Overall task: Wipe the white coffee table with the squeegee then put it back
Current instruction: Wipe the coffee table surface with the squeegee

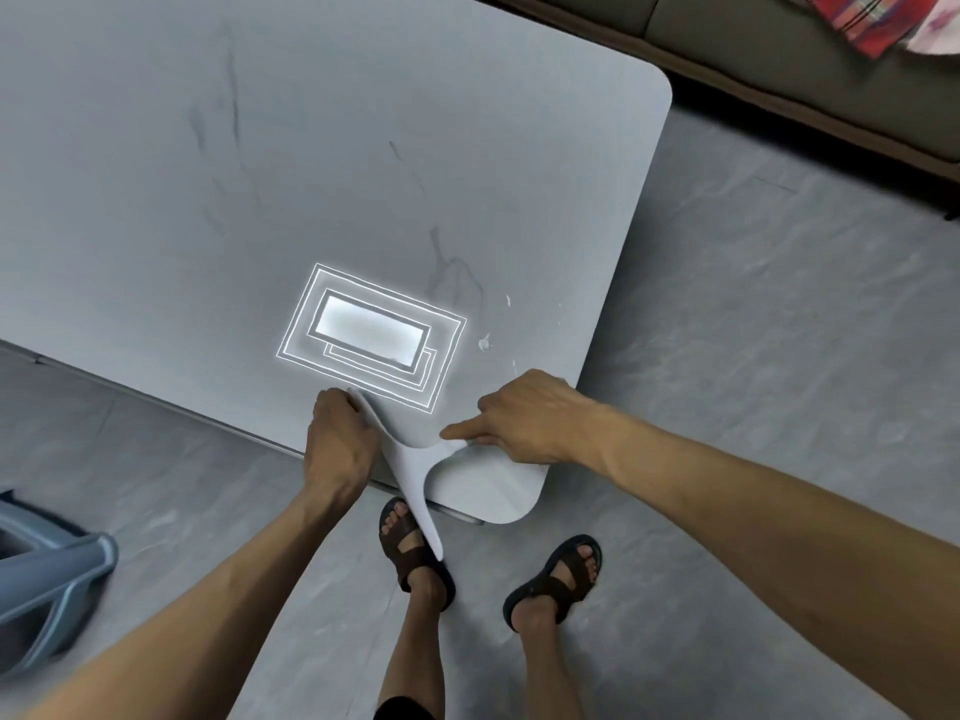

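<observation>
The white coffee table (pixel 322 148) fills the upper left, with dark streaks and a few white specks near its right edge. A white T-shaped squeegee (pixel 413 478) lies at the table's near corner, its handle hanging past the edge towards my feet. My left hand (pixel 337 444) grips the left end of the squeegee's blade. My right hand (pixel 524 415) holds the right end, forefinger stretched along it. Both hands press the blade onto the tabletop.
A ceiling light reflects as a bright rectangle (pixel 371 335) just beyond the hands. A grey-blue plastic stool (pixel 47 574) stands on the floor at the left. A sofa (pixel 810 59) with a striped cloth (pixel 878 18) is at the upper right. My sandalled feet (pixel 415 548) stand below the corner.
</observation>
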A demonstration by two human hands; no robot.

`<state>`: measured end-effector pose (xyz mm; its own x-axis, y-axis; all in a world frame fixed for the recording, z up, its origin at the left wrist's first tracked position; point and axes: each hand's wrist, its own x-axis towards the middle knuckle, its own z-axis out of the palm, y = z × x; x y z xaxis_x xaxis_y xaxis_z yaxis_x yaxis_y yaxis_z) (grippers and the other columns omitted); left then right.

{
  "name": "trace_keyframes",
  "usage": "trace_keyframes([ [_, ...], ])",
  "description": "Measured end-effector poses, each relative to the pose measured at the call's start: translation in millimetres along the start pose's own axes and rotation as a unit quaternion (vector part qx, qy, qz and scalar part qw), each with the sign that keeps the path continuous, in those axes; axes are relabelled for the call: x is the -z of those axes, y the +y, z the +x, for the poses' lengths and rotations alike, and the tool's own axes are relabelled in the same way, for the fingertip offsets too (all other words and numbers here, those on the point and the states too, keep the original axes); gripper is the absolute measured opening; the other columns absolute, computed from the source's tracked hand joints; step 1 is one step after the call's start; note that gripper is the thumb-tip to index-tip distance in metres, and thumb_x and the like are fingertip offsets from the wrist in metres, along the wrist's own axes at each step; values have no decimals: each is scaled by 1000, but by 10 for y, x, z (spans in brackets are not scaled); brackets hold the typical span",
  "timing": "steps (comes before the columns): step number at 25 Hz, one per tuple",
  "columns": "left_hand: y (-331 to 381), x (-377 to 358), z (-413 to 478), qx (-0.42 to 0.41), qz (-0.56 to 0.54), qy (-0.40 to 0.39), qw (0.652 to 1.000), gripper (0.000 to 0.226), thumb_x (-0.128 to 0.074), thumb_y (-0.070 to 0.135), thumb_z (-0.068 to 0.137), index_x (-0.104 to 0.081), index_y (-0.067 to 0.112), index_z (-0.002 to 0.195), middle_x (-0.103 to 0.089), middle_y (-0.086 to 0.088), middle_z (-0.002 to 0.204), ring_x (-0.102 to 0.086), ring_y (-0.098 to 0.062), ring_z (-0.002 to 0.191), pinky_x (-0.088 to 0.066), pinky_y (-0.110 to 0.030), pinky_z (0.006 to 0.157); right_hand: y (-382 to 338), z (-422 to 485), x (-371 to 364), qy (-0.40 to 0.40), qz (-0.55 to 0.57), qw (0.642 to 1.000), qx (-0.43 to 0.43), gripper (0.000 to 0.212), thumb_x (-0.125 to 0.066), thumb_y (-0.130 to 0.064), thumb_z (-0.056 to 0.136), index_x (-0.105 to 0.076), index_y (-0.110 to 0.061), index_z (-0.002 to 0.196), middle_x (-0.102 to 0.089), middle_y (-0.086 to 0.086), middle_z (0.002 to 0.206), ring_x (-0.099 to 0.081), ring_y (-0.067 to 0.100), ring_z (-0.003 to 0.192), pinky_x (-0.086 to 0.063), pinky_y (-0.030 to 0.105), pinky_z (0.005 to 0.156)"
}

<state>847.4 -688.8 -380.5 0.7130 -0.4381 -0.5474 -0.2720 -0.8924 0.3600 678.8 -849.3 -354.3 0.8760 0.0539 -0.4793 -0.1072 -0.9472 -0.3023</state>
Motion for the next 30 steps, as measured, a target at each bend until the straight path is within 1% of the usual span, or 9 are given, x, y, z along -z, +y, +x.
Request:
trace_keyframes([
  [5, 58, -37, -18, -45, 15, -38, 998, 18, -46, -2, 78, -39, 13, 85, -50, -11, 88, -51, -29, 75, -45, -41, 61, 465, -203, 63, 19, 36, 996, -84, 40, -22, -50, 100, -30, -57, 139, -54, -8, 84, -59, 23, 80, -36, 32, 61],
  [8, 158, -115, -61, -106, 41, -39, 993, 15, -45, -4, 81, -41, 8, 86, -48, -14, 96, -48, -32, 84, -40, -41, 71, 725, -474, 42, 41, 45, 986, -155, 39, -26, -49, 100, -33, -57, 138, -63, -7, 96, -63, 21, 91, -35, 30, 62],
  [11, 504, -320, -179, -178, 83, -71, 978, 15, -45, -7, 79, -49, -1, 92, -47, -19, 105, -47, -38, 95, -41, -44, 80, 983, -1097, -61, 62, 61, 970, -228, 38, -33, -45, 100, -37, -57, 136, -61, -11, 86, -60, 17, 78, -39, 30, 59],
  [14, 536, -377, -144, -179, 158, -69, 969, 29, -45, -6, 78, -51, -11, 106, -42, -30, 131, -42, -44, 117, -38, -49, 98, 1006, -1379, -176, 84, 62, 968, -230, 38, -39, -42, 100, -39, -58, 134, -65, -10, 85, -62, 19, 73, -38, 29, 54],
  [17, 605, -477, -201, -193, 198, -88, 957, 38, -48, -2, 79, -48, -12, 115, -31, -35, 143, -34, -45, 130, -32, -48, 107, 1010, -1687, -285, 107, 46, 959, -258, 38, -43, -40, 99, -44, -56, 133, -52, -12, 70, -53, 16, 62, -36, 28, 49],
  [20, 668, -539, -215, -194, 223, -107, 949, 40, -46, -1, 80, -47, -12, 118, -33, -35, 141, -33, -47, 129, -35, -49, 104, 1047, -1950, -327, 75, 32, 951, -297, 38, -36, -46, 99, -39, -57, 135, -47, -13, 69, -48, 13, 62, -31, 28, 49],
  [24, 708, -538, -164, -186, 223, -130, 948, 40, -42, -6, 81, -44, -15, 119, -36, -37, 134, -34, -53, 126, -42, -56, 97, 1091, -2166, -203, 58, 46, 939, -337, 37, -33, -48, 99, -38, -56, 135, -68, -8, 86, -64, 20, 74, -45, 31, 56],
  [27, 731, -507, -131, -167, 217, -153, 950, 40, -42, -1, 84, -43, -11, 122, -33, -35, 138, -33, -52, 129, -43, -53, 97, 1122, -2039, 39, 127, 179, 891, -399, 34, -36, -44, 100, -46, -47, 133, -68, 0, 90, -62, 28, 79, -43, 34, 63],
  [30, 747, -468, -101, -153, 201, -162, 954, 41, -49, 6, 87, -44, -6, 126, -32, -28, 140, -35, -48, 130, -42, -51, 102, 1209, -1547, 386, 200, 364, 791, -449, 32, -33, -49, 99, -55, -36, 119, -59, 6, 77, -54, 29, 63, -44, 35, 55],
])
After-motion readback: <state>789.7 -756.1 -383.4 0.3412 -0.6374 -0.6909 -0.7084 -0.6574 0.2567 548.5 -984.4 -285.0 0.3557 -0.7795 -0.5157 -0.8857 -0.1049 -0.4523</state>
